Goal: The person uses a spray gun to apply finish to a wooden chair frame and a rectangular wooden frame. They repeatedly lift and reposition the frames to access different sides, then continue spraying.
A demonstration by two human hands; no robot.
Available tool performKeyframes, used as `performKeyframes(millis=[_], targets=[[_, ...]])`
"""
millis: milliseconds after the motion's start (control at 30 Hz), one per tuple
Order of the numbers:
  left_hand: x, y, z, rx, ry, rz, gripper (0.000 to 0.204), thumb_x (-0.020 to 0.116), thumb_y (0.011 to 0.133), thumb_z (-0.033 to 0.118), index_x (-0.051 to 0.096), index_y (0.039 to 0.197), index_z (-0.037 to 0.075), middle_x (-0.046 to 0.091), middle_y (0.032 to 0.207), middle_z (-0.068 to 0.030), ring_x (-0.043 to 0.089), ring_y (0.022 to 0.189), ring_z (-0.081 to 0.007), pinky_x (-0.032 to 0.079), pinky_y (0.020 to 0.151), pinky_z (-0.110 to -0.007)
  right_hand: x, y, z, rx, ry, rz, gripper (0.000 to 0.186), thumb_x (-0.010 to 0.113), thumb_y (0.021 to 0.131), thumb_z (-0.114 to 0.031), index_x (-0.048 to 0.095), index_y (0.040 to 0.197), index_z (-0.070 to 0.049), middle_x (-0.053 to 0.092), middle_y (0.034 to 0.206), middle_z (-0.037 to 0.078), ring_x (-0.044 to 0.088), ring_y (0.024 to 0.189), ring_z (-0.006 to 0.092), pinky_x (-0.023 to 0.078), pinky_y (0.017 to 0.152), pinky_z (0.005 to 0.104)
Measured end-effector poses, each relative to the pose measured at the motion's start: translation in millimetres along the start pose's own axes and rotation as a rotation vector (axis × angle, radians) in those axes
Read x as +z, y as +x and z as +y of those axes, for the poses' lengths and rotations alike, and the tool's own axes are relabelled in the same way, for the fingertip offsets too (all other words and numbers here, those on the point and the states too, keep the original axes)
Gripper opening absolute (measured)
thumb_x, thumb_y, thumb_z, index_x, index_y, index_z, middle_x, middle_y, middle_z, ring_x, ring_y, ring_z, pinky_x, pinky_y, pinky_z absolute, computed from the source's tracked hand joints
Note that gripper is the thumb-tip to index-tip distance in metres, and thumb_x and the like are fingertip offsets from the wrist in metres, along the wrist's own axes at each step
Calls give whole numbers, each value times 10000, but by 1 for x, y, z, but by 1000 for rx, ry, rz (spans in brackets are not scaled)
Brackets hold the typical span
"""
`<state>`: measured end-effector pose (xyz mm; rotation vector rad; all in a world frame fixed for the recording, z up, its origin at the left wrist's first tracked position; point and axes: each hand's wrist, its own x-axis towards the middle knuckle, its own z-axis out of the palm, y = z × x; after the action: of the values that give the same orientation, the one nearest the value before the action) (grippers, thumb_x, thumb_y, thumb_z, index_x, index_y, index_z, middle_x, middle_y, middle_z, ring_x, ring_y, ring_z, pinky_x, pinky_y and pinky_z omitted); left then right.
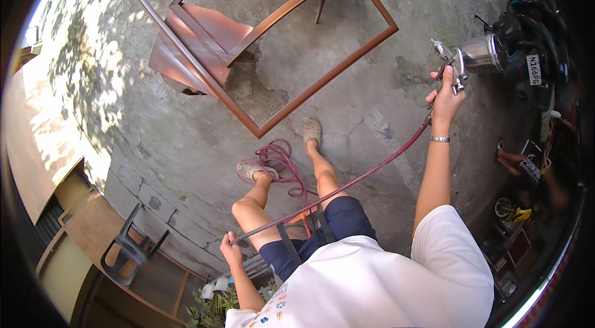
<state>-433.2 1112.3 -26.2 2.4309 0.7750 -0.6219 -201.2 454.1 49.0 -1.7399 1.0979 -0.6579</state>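
Looking down on cracked concrete floor (365, 101). Reddish-brown rectangular frame (328, 77) sits raised ahead of me. Dark red hose (341, 190) slants across my legs (251, 204); more coils beside my beige clogs (312, 132). Silver spray gun (459, 64) held in my right hand (445, 103), out right; my left hand (232, 252) closes around the hose.

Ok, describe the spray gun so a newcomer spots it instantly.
From the large brown frame, go right to the outstretched right hand. The spray gun is gripped there, with a red hose below it. Its silver metal and cylindrical cup stand out against the dark vehicle beyond.
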Motion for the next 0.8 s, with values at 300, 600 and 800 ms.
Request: performKeyframes(millis=[300, 600, 800], targets=[[-38, 0, -82, -78, 45, -173, 469, 554, 978, 384, 580, 760, -31, 507, 634, -226, 409, 613, -324, 422, 634, -430, 28, -127, -123, -190, 96, -3, 382, 558, 998, -327, 635, 1056, 43, 687, 862, 133, 474, 389, 99, 347, 328, 224], [-143, 135, -190, -53, -244, -50, 489, 513, 997, 424, 585, 799, -17, 538, 656, -141, 467, 658, -196, 437, 659, -352, 105, -297, -269, -366, 191, -47, 382, 596, 978, -289, 622, 1093, 74, 680, 970, 161, 658, 730, 160, 422, 338, 219], [-212, 176, -217, -83, -399, -54, 498, 466, 1018, 428, 605, 793, 5, 554, 659, -63, 515, 675, -174, 436, 665, -328, 175, -384, -321, -453, 200, -176, 413, 596, 976, -303, 595, 1129, 81, 684, 952, 171, 640, 646, 161, 419, 349, 218]])
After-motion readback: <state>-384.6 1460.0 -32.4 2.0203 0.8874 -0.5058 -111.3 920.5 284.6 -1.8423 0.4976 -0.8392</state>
